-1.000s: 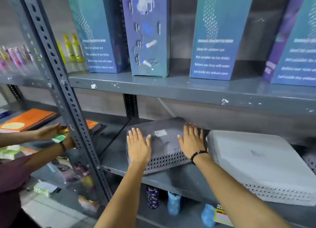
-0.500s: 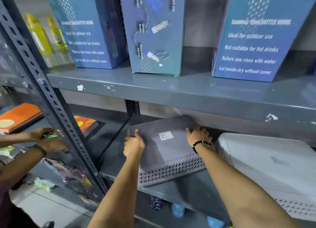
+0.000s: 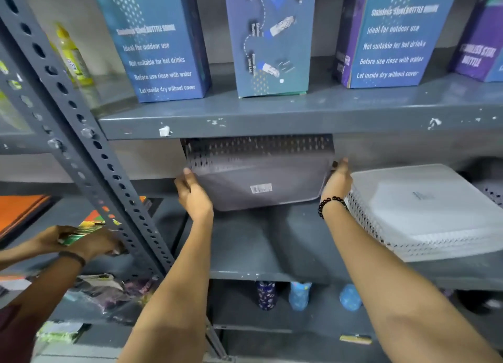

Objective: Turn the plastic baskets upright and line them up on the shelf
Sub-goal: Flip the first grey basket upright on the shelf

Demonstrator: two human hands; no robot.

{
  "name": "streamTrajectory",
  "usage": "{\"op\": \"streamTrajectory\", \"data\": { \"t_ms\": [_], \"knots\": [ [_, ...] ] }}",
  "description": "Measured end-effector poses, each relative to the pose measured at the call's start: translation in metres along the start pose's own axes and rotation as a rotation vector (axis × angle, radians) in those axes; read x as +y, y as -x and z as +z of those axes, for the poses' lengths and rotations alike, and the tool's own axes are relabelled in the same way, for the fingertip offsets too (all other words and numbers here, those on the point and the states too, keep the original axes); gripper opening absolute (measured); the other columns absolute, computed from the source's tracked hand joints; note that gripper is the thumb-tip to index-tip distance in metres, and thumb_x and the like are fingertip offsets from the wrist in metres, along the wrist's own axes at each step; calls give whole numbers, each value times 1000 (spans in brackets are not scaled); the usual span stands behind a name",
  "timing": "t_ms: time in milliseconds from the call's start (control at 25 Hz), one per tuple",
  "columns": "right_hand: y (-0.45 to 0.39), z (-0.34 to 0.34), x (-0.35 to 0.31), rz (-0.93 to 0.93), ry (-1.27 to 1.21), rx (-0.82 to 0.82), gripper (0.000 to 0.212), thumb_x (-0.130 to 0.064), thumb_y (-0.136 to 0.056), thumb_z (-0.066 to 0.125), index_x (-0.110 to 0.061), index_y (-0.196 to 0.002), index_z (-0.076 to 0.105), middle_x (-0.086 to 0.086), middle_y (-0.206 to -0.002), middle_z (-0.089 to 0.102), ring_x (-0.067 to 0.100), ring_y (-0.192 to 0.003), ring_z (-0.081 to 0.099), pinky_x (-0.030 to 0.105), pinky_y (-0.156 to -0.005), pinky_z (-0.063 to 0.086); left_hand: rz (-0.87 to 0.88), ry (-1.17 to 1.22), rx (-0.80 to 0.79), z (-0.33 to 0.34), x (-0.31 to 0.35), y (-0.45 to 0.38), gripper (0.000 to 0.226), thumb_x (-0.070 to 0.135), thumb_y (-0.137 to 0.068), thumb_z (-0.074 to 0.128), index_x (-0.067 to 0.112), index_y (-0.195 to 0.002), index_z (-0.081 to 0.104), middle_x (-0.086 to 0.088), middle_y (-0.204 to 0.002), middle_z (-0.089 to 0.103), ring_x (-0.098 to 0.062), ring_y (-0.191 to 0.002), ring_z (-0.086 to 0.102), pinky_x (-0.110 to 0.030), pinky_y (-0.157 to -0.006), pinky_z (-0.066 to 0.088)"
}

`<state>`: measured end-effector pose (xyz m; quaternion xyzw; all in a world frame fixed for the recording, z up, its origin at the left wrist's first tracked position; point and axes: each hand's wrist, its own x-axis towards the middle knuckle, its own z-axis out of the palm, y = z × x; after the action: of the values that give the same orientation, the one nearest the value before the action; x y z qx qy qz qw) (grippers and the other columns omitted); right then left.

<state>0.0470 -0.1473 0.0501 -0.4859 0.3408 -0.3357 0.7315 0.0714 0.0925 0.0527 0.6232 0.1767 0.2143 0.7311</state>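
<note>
Dim, cool indoor light, deep shadow under the upper shelf (image 3: 272, 117), motion blur smearing the left edge and box lettering (image 3: 163, 60), wide-angle bending of the upright post (image 3: 81, 134), soft focus overall.

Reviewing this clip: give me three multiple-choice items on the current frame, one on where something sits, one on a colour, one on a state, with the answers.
1. Where is the white basket?
A. On the shelf, right of the grey basket
B. On the floor
C. On the top shelf among the boxes

2. What colour is the basket in the hands?
A. Orange
B. Grey
C. Yellow

3. How is the grey basket now?
A. Lying flat, untouched
B. Stacked on the white one
C. Tipped up, gripped at both sides

Answers: 1 A, it lies bottom-up beside the right hand. 2 B, its base and perforated wall are grey. 3 C, the left hand and right hand clasp its edges, with its labelled base facing the camera.
</note>
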Motion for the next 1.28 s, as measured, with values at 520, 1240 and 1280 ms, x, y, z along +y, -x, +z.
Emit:
{"op": "streamTrajectory", "data": {
  "t_ms": [520, 1240, 1280],
  "knots": [
    [10, -76, 50, 285, 716, -201, 46, -22, -96, 44, 7, -130, 50, 23, -135, 52, 35, -126, 50, 36, -106, 39, -430, -315, -51, -59, -62, 7, 46, 29, -95, 49, -2, -128, 53, -20, -131, 58, -35, -118, 55, -39, -96, 44],
    [19, -88, 50, 123, 717, -194, 27, -24, -93, 50, -2, -100, 63, 13, -93, 57, 34, -101, 60, 37, -92, 45, -168, -572, 46, -60, -52, 34, 34, 17, -94, 41, 1, -114, 64, -24, -110, 68, -37, -101, 64, -40, -87, 50],
    [20, -89, 47, 69, 748, -201, 26, -24, -93, 49, -2, -87, 62, 16, -88, 58, 39, -99, 60, 37, -86, 47, -83, -607, 20, -56, -51, 34, 35, 17, -94, 41, 3, -118, 62, -23, -109, 69, -37, -100, 65, -41, -88, 52]
  ]
}}
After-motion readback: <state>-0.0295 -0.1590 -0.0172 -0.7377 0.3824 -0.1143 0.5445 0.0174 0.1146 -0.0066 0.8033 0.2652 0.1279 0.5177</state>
